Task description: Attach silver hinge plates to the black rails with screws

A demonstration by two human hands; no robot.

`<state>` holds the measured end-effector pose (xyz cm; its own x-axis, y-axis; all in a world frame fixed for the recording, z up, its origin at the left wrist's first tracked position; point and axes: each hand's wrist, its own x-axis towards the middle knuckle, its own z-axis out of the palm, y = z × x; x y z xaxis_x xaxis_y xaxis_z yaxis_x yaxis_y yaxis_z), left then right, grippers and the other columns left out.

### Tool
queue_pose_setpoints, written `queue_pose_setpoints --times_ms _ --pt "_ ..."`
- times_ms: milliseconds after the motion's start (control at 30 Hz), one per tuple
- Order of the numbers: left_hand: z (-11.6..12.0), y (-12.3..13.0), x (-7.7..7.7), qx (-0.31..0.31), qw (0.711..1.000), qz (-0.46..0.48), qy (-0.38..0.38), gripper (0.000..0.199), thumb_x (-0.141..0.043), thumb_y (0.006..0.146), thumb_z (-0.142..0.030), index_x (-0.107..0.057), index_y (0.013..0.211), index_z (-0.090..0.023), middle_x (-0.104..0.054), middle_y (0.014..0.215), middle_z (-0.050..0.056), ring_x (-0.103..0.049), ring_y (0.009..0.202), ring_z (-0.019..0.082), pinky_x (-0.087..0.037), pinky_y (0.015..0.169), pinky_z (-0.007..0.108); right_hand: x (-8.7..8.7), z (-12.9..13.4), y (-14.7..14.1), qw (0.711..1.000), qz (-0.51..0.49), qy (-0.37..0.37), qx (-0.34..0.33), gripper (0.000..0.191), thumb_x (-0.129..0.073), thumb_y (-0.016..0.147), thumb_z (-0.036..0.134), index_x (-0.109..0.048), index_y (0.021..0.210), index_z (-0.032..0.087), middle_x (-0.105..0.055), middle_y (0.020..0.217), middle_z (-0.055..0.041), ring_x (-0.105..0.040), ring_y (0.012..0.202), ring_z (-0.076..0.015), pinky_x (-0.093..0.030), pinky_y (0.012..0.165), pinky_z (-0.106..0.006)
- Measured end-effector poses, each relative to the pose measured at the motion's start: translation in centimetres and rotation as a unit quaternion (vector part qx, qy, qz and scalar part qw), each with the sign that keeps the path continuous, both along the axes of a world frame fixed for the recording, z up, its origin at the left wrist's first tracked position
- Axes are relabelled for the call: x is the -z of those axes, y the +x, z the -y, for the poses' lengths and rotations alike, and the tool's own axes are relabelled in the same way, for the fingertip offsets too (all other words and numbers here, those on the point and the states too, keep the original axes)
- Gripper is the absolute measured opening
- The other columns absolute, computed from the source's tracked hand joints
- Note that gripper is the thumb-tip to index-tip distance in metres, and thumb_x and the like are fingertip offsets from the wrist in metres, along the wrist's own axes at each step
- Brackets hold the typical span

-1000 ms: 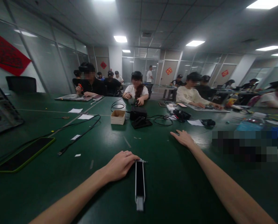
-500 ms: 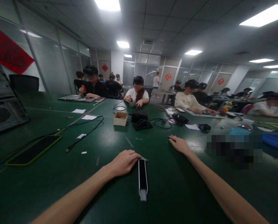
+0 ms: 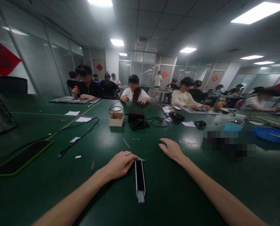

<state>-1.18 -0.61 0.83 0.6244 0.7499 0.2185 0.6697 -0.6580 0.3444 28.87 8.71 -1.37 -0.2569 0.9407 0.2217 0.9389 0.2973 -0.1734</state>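
White-edged, a black bar (image 3: 140,179) lay toward the counter's (image 3: 116,207) near edge, best steadied lightly where the left hand (image 3: 119,164) touched its far end; the right hand (image 3: 173,150) curled by a silvery piece (image 3: 164,145), both grips unclear.

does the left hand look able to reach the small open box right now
Probably yes: only a thin strip lies on the table between the left hand and the box, though it seems a stretch.
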Motion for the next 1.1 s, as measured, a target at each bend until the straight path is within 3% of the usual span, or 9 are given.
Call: queue_pose_setpoints --times_ms 100,200,267,367,567,767,1100 --pt "-0.2 0.0 0.1 0.005 1.0 0.002 0.007 0.029 -0.041 0.094 -0.017 -0.055 0.119 -0.02 -0.06 0.103 0.005 -0.057 0.091 0.018 -0.045 0.079 0.031 -1.0 -0.7 1.5 0.998 0.027 0.022 0.054 0.049 -0.032 0.096 0.043 -0.054 0.129 0.015 -0.056 0.132 -0.0087 -0.052 0.119 -0.0209 -0.04 0.101 -0.031" --pt "-0.3 0.0 0.2 0.009 1.0 0.0 0.011 0.029 -0.041 0.094 -0.016 -0.055 0.119 -0.021 -0.061 0.103 0.005 -0.057 0.091 0.018 -0.045 0.079 0.031 -1.4 -1.5 4.2 0.991 0.058 0.016 0.116 0.045 -0.032 0.096 0.033 -0.056 0.125 0.008 -0.052 0.132 -0.0173 -0.05 0.119 -0.0277 -0.039 0.099 -0.038" --pt "-0.3 -0.1 0.3 0.01 1.0 -0.002 0.014 0.029 -0.042 0.094 -0.016 -0.055 0.119 -0.021 -0.061 0.103 0.005 -0.057 0.091 0.018 -0.045 0.079 0.031 -1.3 -2.0 5.8 0.986 0.084 -0.005 0.144 0.039 -0.037 0.093 0.026 -0.063 0.114 0.007 -0.056 0.125 -0.022 -0.053 0.114 -0.0312 -0.041 0.095 -0.041" --pt "-0.4 -0.1 0.4 0.008 1.0 -0.004 0.022 0.029 -0.042 0.094 -0.016 -0.055 0.119 -0.021 -0.062 0.104 0.005 -0.057 0.092 0.018 -0.045 0.08 0.031 -1.1 -2.4 7.2 0.981 0.113 -0.035 0.153 0.032 -0.04 0.091 0.02 -0.069 0.099 0.009 -0.063 0.109 -0.0216 -0.059 0.104 -0.0295 -0.044 0.089 -0.038" --pt "-0.4 0.0 0.3 0.014 1.0 -0.007 0.026 0.029 -0.041 0.094 -0.016 -0.056 0.119 -0.02 -0.062 0.103 0.005 -0.058 0.091 0.018 -0.046 0.079 0.032 -1.2 -2.1 5.4 0.981 0.133 -0.059 0.127 0.026 -0.044 0.088 0.013 -0.069 0.096 0.01 -0.065 0.102 -0.0186 -0.062 0.098 -0.0252 -0.045 0.083 -0.032" --pt "-0.3 0.2 -0.2 0.013 0.999 -0.014 0.035 0.029 -0.039 0.094 -0.017 -0.057 0.116 -0.018 -0.064 0.101 0.007 -0.058 0.089 0.019 -0.047 0.08 0.033 -1.9 -0.9 2.8 0.986 0.129 -0.058 0.084 0.026 -0.042 0.091 0.019 -0.067 0.094 0.012 -0.066 0.099 -0.0154 -0.063 0.093 -0.0233 -0.046 0.077 -0.029" --pt "-0.5 0.2 0.0 0.017 0.999 -0.009 0.04 0.029 -0.04 0.093 -0.017 -0.057 0.116 -0.019 -0.064 0.101 0.006 -0.059 0.088 0.018 -0.047 0.08 0.031 -2.3 -0.4 2.3 0.986 0.117 -0.05 0.111 0.027 -0.042 0.09 0.021 -0.066 0.094 0.008 -0.065 0.098 -0.0185 -0.063 0.091 -0.0244 -0.045 0.076 -0.029"
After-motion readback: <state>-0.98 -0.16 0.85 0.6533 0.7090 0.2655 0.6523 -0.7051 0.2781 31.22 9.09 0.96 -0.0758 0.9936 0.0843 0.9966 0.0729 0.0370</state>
